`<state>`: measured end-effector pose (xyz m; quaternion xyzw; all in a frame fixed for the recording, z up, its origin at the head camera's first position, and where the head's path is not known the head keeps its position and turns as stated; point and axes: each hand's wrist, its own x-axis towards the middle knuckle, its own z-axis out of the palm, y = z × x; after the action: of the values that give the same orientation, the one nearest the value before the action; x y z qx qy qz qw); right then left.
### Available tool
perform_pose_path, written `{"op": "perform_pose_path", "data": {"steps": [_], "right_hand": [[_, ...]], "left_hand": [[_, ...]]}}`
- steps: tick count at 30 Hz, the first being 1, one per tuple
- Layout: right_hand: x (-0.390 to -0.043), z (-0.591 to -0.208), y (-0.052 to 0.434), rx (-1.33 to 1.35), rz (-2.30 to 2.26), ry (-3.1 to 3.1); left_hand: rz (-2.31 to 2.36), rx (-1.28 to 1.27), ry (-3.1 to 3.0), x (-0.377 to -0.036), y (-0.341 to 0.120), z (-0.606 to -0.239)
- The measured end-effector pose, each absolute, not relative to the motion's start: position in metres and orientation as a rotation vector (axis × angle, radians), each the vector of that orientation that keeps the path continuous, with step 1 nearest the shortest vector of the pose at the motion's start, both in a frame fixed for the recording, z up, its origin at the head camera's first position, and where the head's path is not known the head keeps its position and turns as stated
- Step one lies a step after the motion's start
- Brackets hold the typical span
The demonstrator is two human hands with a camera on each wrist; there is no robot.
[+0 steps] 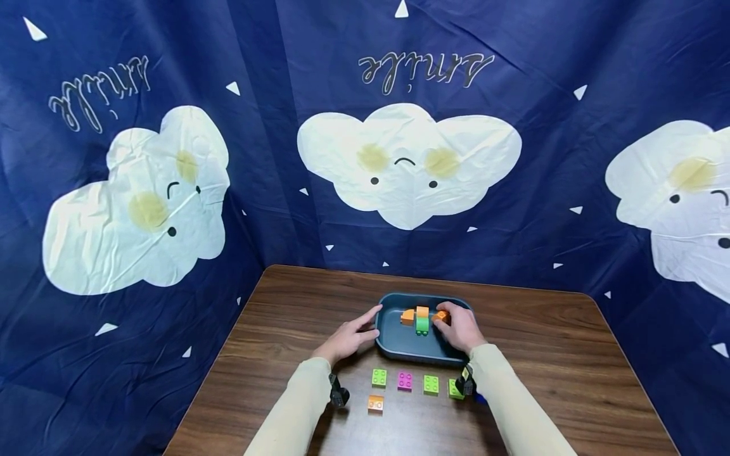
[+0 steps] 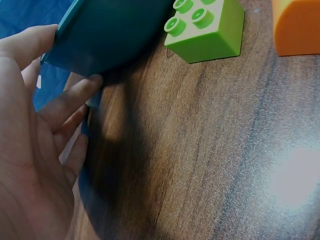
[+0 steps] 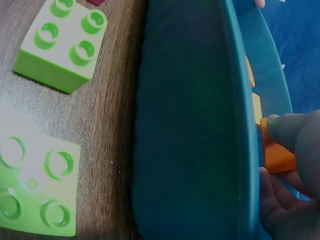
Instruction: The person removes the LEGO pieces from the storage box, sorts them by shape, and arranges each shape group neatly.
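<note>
From the head view, we are steadying the dark teal tray (image 1: 399,345) with our left hand (image 1: 348,339), its fingers lying straight and slightly spread against the tray's left rim, while our right hand (image 1: 459,328) is reaching into the tray and pinching an orange block (image 1: 440,316) at its right side. Beside it in the tray an orange block on a green one (image 1: 422,320) and another orange piece (image 1: 407,316) are sitting near the tray's far wall; the tray is lying toward the middle of the tabletop (image 1: 570,354). Toward the near edge, a row of blocks is waiting: lime (image 1: 379,377), pink (image 1: 405,380), lime (image 1: 431,384), with an orange one (image 1: 375,403) nearer still. We judge that we are placing or lifting this orange block, and the next move is calling for a firm pinch and a clear path over the rim. On the curtain behind, mirrored script is reading something like "smile". From the left wrist view, our fingers (image 2: 70,97) are touching the tray's underside edge (image 2: 110,35), a lime block (image 2: 205,30) just beyond. From the right wrist view, our fingers (image 3: 295,132) are pinching the orange block (image 3: 275,155) inside the tray wall (image 3: 190,125), two lime blocks (image 3: 60,45) outside.
</note>
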<state>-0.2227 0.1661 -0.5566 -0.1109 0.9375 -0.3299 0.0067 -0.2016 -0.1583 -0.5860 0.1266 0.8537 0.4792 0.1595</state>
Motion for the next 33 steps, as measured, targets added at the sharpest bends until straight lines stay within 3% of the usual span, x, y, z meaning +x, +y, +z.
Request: {"op": "perform_pose_path", "data": {"steps": [33], "right_hand": [[-0.2, -0.529, 0.16, -0.439, -1.208, 2.935]], "left_hand": [[1.355, 0.35, 2.428, -0.203, -0.159, -0.584]]}}
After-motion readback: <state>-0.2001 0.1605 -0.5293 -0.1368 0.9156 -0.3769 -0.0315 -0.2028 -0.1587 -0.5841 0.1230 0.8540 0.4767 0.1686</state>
